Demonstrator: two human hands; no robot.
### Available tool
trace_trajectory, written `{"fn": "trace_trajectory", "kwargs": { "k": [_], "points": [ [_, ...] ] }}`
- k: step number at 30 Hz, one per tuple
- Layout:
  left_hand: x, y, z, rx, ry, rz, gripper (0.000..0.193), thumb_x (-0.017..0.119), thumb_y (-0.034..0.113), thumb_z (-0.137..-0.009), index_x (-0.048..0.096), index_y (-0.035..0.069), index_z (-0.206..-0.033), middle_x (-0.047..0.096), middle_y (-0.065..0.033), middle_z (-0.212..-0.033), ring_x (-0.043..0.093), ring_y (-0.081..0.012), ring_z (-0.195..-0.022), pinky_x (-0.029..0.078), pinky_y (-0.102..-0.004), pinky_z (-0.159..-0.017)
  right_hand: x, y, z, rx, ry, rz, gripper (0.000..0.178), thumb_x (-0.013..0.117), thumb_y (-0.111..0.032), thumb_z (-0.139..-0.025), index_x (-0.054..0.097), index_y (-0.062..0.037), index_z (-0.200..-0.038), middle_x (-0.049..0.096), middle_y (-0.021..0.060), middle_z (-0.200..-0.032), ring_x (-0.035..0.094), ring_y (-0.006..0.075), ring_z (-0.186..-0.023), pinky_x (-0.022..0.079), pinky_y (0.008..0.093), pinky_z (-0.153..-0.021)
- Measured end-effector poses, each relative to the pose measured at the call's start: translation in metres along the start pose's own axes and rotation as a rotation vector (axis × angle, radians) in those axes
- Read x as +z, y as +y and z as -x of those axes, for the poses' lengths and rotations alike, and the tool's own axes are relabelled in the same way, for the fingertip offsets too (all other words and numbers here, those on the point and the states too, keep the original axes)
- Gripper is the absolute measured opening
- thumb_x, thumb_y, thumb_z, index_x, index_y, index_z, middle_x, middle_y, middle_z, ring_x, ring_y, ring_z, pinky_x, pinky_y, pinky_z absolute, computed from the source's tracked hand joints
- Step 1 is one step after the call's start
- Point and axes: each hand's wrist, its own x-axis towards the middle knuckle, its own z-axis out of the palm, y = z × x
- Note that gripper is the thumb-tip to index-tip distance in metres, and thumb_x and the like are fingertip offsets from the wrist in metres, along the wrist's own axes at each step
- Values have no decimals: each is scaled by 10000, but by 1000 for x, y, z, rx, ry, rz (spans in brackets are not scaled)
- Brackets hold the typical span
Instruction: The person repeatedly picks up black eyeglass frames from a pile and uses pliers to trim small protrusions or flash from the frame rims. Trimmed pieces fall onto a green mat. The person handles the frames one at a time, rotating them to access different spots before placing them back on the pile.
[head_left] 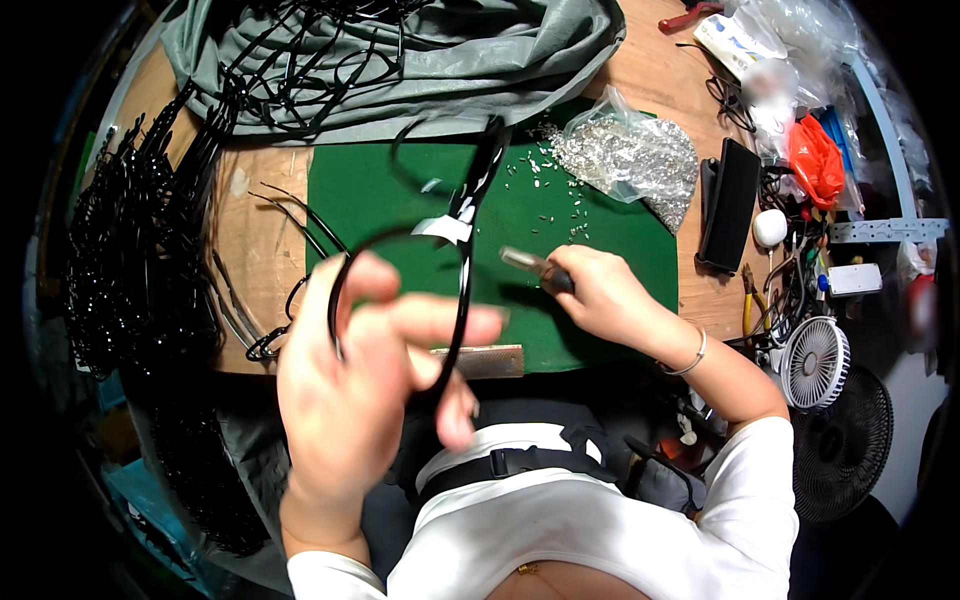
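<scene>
Nearest the camera, a glossy black eyewear frame [466, 255] is up in the air above the near-left part of the green mat [625, 245], in the left hand [345, 375]. That hand is curled loosely about the frame, fingers apart; it is too blurred to tell which fingertips bear on it. The right hand [605, 295] is closed firmly around the dark handle of a small metal-tipped tool [545, 272] — its tip pointing toward the frame, a clear gap between them.

As far as can be judged, work is midway on one piece among many. A dense bundle of black frames [140, 260] hangs at the left edge of the table, and a looser heap of frames [290, 90] lies on the grey cloth [520, 65] at the far side. Which of these are finished and which wait, I cannot tell. A clear bag of small metal pieces [625, 155] looks well filled, with loose bits [545, 152] scattered beside it on the mat, so plenty seems left. Whether the frame in hand already carries such a piece — blur and glare hide it.
</scene>
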Motion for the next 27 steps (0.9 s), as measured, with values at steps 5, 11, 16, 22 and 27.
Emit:
{"fn": "trace_trajectory", "kwargs": {
  "k": [5, 11, 16, 22, 27],
  "points": [
    [-16, -33, 37, -160, -71, -148, 759, 576, -115, -712, 90, 37, -1275, 533, -208, -1041, 525, -60, -614, 416, -174, -633, 9, -1, -3, -64, 7, 92, 142, 585, -76, -697, 508, -2, -792, 536, 155, -717, 545, 338, -707, 444, 404, -632],
    [-12, -60, 29, 48, -237, -167, 920, 595, -114, -679, -23, 85, -1331, 508, -169, -1043, 450, -39, -660, 384, -182, -682, -1, -11, 0, 55, -68, 44, 144, 590, -74, -703, 497, 9, -774, 521, 159, -706, 541, 334, -708, 434, 395, -631],
    [-9, -76, 20, 147, -217, -418, 887, 581, -114, -706, -15, 73, -1335, 466, -177, -1146, 558, -126, -803, 455, -240, -763, -34, -57, 26, 94, -42, -542, 131, 609, -74, -752, 525, 2, -818, 546, 116, -743, 556, 201, -635, 436, 293, -582],
    [11, -86, 21, 324, -118, -565, 882, 582, -105, -691, -1, 47, -1334, 452, -161, -1182, 523, -128, -880, 456, -237, -795, -17, -64, 41, 39, 154, -691, 143, 620, -58, -768, 514, 9, -836, 531, 78, -725, 529, 133, -629, 429, 249, -567],
    [10, -87, 21, 329, -127, -593, 870, 577, -105, -701, -4, 45, -1331, 449, -177, -1196, 533, -151, -916, 458, -259, -818, -20, -67, 35, 384, -42, -1264, 185, 612, -174, -810, 507, -25, -842, 510, 2, -749, 450, 59, -683, 386, 207, -610]
  ]
}}
